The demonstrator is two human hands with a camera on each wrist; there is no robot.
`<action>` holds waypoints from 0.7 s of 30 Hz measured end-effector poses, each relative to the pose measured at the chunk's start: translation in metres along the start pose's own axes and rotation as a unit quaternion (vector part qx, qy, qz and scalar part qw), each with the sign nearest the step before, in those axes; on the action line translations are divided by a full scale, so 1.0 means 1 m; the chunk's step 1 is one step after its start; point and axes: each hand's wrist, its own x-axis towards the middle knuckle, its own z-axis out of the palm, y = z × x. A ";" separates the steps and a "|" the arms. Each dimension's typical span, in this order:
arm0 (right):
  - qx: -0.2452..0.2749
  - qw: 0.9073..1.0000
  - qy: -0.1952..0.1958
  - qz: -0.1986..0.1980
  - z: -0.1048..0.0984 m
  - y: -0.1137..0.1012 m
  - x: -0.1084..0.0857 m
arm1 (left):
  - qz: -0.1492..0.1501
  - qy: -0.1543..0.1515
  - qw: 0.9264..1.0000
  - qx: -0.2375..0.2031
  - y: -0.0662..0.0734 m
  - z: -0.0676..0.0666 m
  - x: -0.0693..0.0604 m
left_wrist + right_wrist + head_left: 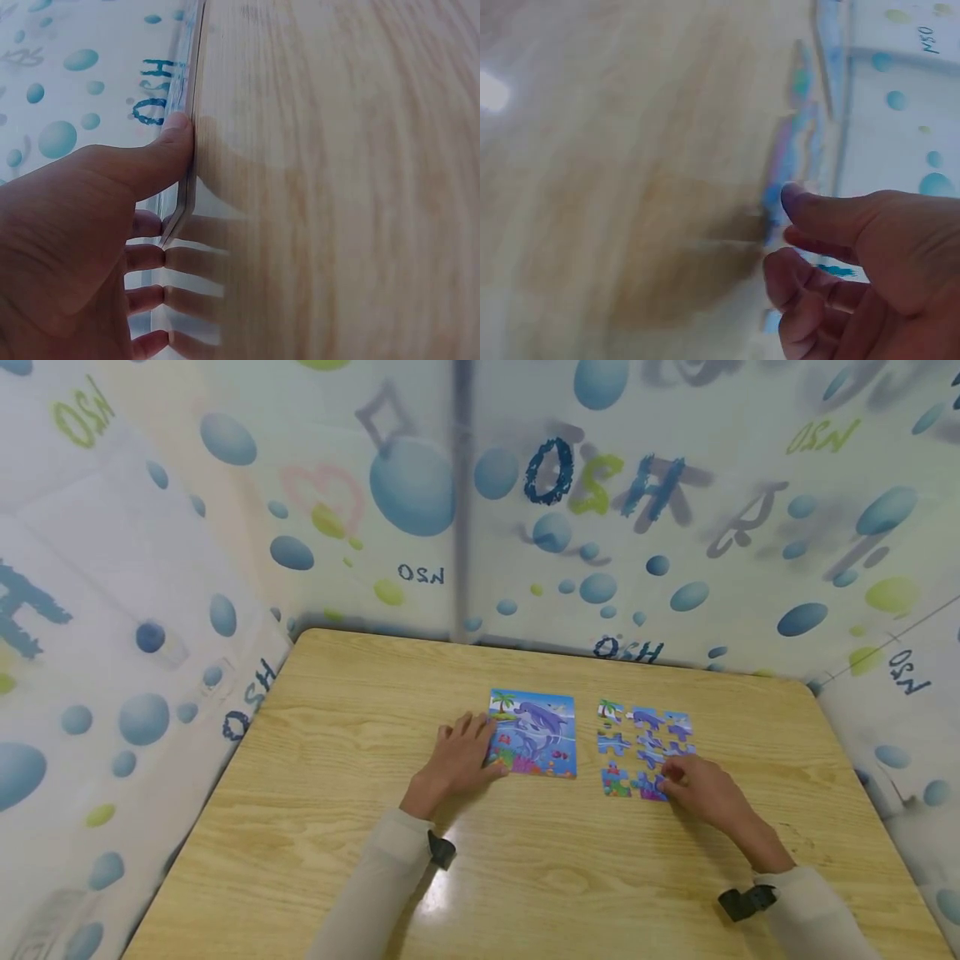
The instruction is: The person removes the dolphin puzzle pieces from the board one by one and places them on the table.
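A square dolphin picture with a palm tree and coral lies flat on the wooden table. My left hand rests at its left side, fingers spread and thumb near the lower corner. From the left wrist view, that hand touches the board's thin edge. To the right, several dolphin puzzle pieces lie in loose rows with small gaps. Over their lower right part, my right hand has its fingers bent, thumb beside the pieces. The right wrist view is blurred; whether these fingers pinch a piece is hidden.
White walls or curtains with blue bubbles and letters rise behind the table and at both sides. The table's back edge runs behind the puzzle. Dark straps sit on both wrists over light sleeves.
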 end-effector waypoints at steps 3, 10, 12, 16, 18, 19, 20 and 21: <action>-0.001 1.000 -0.001 0.003 -0.004 -0.008 0.000 | 0.000 0.000 1.000 -0.003 0.001 0.000 0.000; 0.047 0.998 -0.023 -0.043 -0.004 -0.042 0.018 | -0.005 -0.002 1.000 0.005 0.001 -0.001 0.000; 0.061 0.996 -0.031 -0.057 0.001 -0.051 0.026 | -0.004 -0.001 1.000 0.005 0.001 -0.001 0.000; 0.074 0.994 -0.032 -0.074 0.013 -0.070 0.042 | -0.004 0.001 1.000 0.007 0.000 0.001 0.002; 0.076 0.993 -0.025 -0.084 0.018 -0.078 0.050 | -0.005 0.000 1.000 0.009 0.000 0.001 0.002; 0.076 0.993 -0.025 -0.087 0.021 -0.082 0.053 | -0.005 0.000 1.000 0.011 -0.001 0.002 0.002; 0.076 0.993 -0.025 -0.088 0.024 -0.086 0.056 | -0.006 -0.001 1.000 0.011 -0.001 0.002 0.002; 0.070 0.993 -0.023 -0.088 0.026 -0.089 0.059 | -0.006 -0.002 1.000 0.012 -0.001 0.002 0.002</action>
